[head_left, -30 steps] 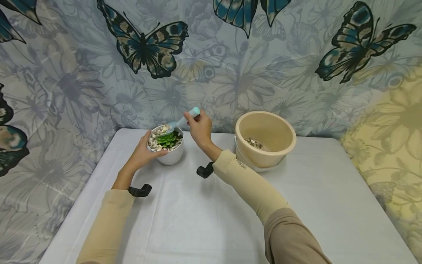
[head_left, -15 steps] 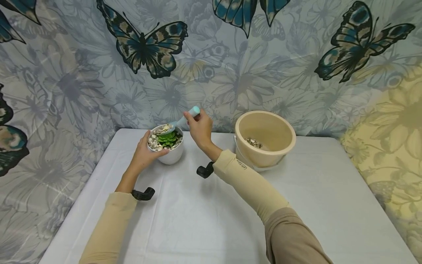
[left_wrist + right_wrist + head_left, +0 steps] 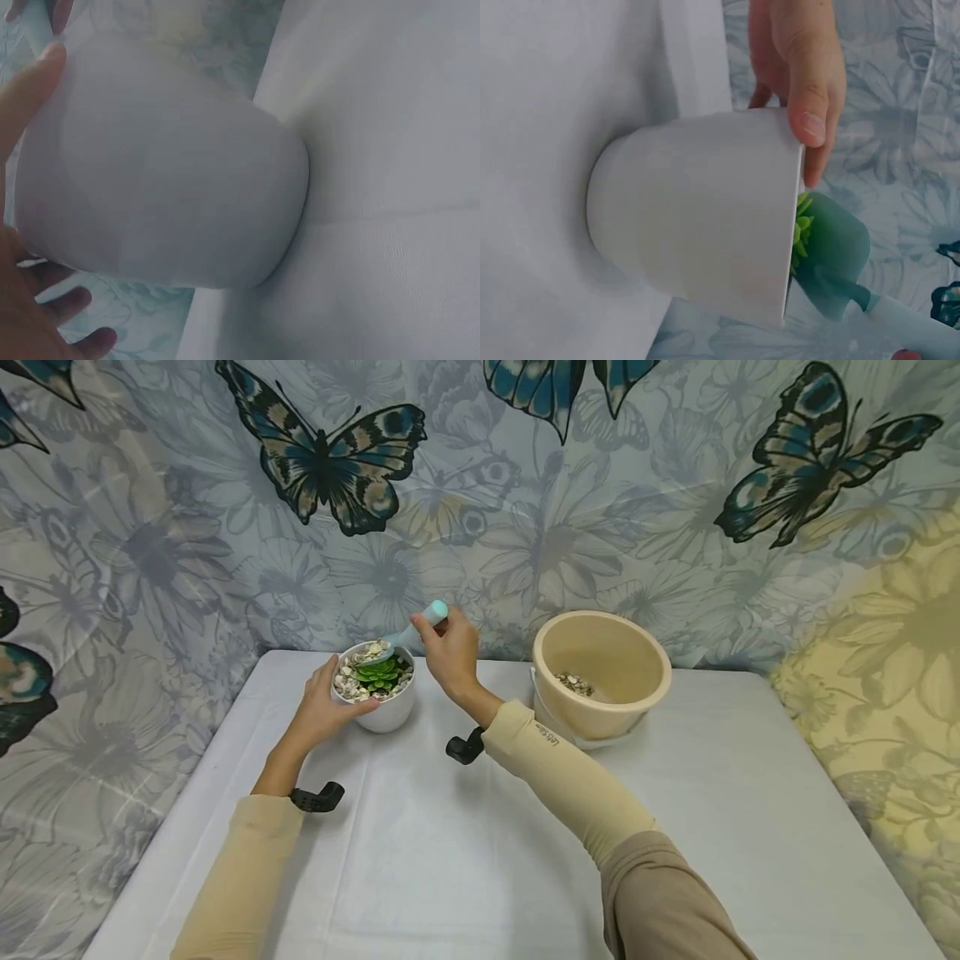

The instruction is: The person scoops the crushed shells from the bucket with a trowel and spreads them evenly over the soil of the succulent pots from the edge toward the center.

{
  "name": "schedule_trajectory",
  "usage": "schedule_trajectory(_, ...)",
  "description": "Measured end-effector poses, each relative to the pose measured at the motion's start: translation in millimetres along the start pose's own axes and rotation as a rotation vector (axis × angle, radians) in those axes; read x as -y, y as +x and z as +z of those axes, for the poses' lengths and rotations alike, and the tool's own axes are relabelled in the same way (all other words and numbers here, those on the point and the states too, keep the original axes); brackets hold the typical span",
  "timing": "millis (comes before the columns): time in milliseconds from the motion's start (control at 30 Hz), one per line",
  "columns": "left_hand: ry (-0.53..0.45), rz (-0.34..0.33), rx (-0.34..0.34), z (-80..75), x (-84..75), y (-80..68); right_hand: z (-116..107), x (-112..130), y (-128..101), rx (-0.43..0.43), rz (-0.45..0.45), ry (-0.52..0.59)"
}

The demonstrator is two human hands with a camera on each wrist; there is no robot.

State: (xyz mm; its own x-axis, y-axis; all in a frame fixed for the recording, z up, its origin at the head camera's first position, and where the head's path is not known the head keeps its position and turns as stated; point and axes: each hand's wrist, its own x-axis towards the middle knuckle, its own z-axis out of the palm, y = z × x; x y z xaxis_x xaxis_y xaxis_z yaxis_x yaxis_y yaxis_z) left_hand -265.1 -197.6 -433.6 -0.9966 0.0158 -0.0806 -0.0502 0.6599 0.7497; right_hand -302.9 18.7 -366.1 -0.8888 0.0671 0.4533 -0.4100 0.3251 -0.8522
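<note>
Beige bucket (image 3: 602, 672) holding pebbles (image 3: 576, 684), white table (image 3: 465, 860), butterfly curtain (image 3: 480, 493)

Table (image 3: 480, 860), white cloth | white pot (image 3: 386, 710) (succulent, pebbles) inside left-hand grip | cream bucket (image 3: 600, 677) right of spoon grip, apart
</note>
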Motion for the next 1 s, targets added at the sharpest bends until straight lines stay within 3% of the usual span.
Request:
schedule_trajectory(133,-0.032,-0.008,0.026,-1.8,1.7,3.9,0.8,2.0,-1.1,-0.005,-0.014,-0.003)
schedule_trajectory(400,-0.050,-0.017,0.002,0.6,2.9,3.1,1.2,3.8,-1.7,-0.004,-0.006,0.046)
schedule_trajectory(767,-0.005,-0.032,-0.090,8.0,-1.4,-4.6,1.6,4.6,-0.7,0.001,-0.018,0.033)
schedule_trajectory(1000,0.066,-0.010,-0.025,-0.1,-5.0,-4.9,2.9,1.7,-0.6,-0.013,-0.017,0.036)
